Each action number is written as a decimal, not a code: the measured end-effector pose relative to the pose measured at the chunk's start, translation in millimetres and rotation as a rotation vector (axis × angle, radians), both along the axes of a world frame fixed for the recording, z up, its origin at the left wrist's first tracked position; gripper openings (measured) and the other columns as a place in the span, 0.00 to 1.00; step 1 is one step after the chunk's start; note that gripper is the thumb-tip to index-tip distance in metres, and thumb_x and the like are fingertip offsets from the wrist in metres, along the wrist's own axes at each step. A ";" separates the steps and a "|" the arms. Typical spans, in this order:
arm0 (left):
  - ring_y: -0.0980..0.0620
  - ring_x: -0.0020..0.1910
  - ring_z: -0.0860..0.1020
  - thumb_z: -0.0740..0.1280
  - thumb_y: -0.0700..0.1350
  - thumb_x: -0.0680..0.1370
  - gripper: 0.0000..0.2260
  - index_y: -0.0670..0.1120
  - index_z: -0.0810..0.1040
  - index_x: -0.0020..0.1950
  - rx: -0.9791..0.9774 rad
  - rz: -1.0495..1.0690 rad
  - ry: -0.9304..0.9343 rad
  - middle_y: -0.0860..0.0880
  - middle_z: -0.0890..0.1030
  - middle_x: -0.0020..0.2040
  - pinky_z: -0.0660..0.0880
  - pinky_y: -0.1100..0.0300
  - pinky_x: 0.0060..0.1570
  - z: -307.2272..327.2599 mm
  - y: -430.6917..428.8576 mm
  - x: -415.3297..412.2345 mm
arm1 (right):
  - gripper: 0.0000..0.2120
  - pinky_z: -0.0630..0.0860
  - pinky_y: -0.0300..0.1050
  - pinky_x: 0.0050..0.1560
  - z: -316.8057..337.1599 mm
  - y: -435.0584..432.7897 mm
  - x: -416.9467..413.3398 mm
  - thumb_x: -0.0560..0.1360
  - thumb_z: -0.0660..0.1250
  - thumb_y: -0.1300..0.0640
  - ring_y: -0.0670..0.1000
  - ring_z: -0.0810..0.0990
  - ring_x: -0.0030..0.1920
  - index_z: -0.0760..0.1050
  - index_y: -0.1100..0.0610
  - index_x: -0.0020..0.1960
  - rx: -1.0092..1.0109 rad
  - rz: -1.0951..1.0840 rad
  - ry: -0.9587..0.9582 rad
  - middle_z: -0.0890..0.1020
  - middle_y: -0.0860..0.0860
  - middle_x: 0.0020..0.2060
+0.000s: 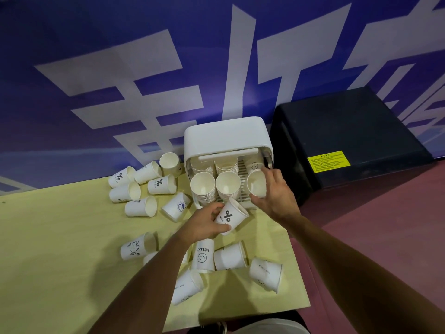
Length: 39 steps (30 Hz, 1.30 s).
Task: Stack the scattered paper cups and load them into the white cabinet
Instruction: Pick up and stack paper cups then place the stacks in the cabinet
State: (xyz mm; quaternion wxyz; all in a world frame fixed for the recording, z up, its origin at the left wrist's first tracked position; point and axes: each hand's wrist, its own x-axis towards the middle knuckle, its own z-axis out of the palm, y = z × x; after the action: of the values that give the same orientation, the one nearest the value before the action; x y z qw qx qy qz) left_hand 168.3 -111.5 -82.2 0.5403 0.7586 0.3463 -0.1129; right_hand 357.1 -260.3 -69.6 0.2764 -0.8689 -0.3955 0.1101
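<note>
The white cabinet point(226, 133) stands open at the table's far edge, with its tray pulled out. Several stacks of paper cups fill the tray, such as the left stack point(202, 185) and the middle stack point(228, 183). My right hand point(277, 194) grips a cup point(256, 183) at the tray's right side, mouth toward me. My left hand point(204, 222) holds a tilted cup printed with a percent sign point(231, 216) just in front of the tray. Loose cups lie on their sides to the left point(140, 206) and nearer to me point(230, 256).
A yellow-green table point(60, 249) carries everything; its right edge runs close to the nearest cups. A black box point(349, 131) with a yellow label sits right of the cabinet. A blue wall with white characters rises behind. Reddish floor lies to the right.
</note>
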 end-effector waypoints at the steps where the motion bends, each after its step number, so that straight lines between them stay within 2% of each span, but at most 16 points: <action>1: 0.56 0.53 0.82 0.78 0.46 0.68 0.30 0.54 0.74 0.68 -0.017 0.011 -0.004 0.55 0.82 0.55 0.81 0.50 0.53 -1.4 -1.2 -0.4 | 0.39 0.81 0.53 0.48 -2.6 0.2 0.0 0.70 0.75 0.46 0.54 0.75 0.58 0.60 0.54 0.75 -0.014 0.003 0.003 0.68 0.52 0.64; 5: 0.53 0.52 0.83 0.78 0.44 0.67 0.27 0.58 0.75 0.63 -0.078 0.050 -0.009 0.54 0.84 0.54 0.82 0.45 0.48 -10.3 -5.9 -2.5 | 0.37 0.77 0.49 0.49 -11.8 4.4 1.6 0.71 0.74 0.46 0.54 0.74 0.60 0.61 0.54 0.74 -0.076 -0.002 0.022 0.68 0.52 0.66; 8: 0.52 0.52 0.83 0.79 0.45 0.66 0.28 0.55 0.76 0.64 -0.109 0.064 -0.002 0.54 0.84 0.54 0.82 0.44 0.49 -17.7 -6.7 -4.0 | 0.38 0.76 0.50 0.52 -19.7 11.2 4.1 0.72 0.74 0.45 0.55 0.73 0.63 0.61 0.55 0.75 -0.138 0.008 0.021 0.68 0.54 0.67; 14: 0.55 0.53 0.83 0.79 0.47 0.66 0.31 0.54 0.74 0.67 -0.129 0.075 0.026 0.54 0.84 0.55 0.80 0.49 0.56 -29.4 -5.1 -8.0 | 0.39 0.73 0.51 0.62 -31.5 20.8 8.9 0.73 0.72 0.44 0.57 0.70 0.68 0.58 0.57 0.76 -0.232 0.020 0.050 0.67 0.56 0.69; 25: 0.59 0.53 0.82 0.79 0.45 0.68 0.32 0.54 0.73 0.69 -0.116 0.077 0.037 0.55 0.83 0.57 0.79 0.56 0.57 -32.6 -4.1 -10.7 | 0.41 0.71 0.51 0.68 -42.7 32.0 12.1 0.72 0.72 0.40 0.57 0.70 0.68 0.59 0.55 0.76 -0.291 0.036 0.051 0.67 0.55 0.71; 29: 0.58 0.54 0.82 0.79 0.46 0.67 0.32 0.54 0.73 0.69 -0.118 0.077 0.042 0.55 0.83 0.57 0.79 0.55 0.58 -31.9 -3.3 -12.6 | 0.41 0.69 0.52 0.68 -40.8 30.5 12.5 0.73 0.69 0.38 0.57 0.68 0.69 0.58 0.55 0.77 -0.306 0.034 0.026 0.67 0.55 0.71; 32: 0.57 0.54 0.82 0.79 0.46 0.67 0.32 0.53 0.73 0.69 -0.122 0.075 0.036 0.55 0.83 0.57 0.80 0.52 0.57 -29.1 -1.6 -10.9 | 0.36 0.69 0.52 0.66 -38.5 26.9 13.5 0.74 0.67 0.38 0.57 0.70 0.67 0.62 0.56 0.75 -0.278 0.035 -0.007 0.69 0.55 0.69; 36: 0.53 0.53 0.83 0.78 0.42 0.69 0.28 0.51 0.75 0.66 -0.151 0.095 0.017 0.52 0.84 0.55 0.81 0.47 0.54 -21.7 -3.8 -5.7 | 0.22 0.73 0.53 0.57 -34.8 17.1 12.1 0.77 0.66 0.47 0.58 0.76 0.57 0.73 0.58 0.66 -0.072 0.054 -0.111 0.77 0.56 0.58; 39: 0.51 0.52 0.84 0.79 0.46 0.67 0.28 0.51 0.75 0.65 -0.170 0.083 0.020 0.50 0.84 0.54 0.81 0.45 0.53 -17.9 -7.9 -2.0 | 0.19 0.78 0.50 0.52 -24.7 8.1 8.7 0.77 0.66 0.45 0.52 0.80 0.50 0.76 0.56 0.61 0.014 0.053 0.011 0.80 0.52 0.53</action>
State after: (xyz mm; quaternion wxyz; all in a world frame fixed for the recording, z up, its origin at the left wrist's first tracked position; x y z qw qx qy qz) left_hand 166.4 -119.4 -100.1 0.6035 0.6938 0.3718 -0.1269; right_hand 365.8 -252.2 -94.3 0.2816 -0.8556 -0.4177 0.1193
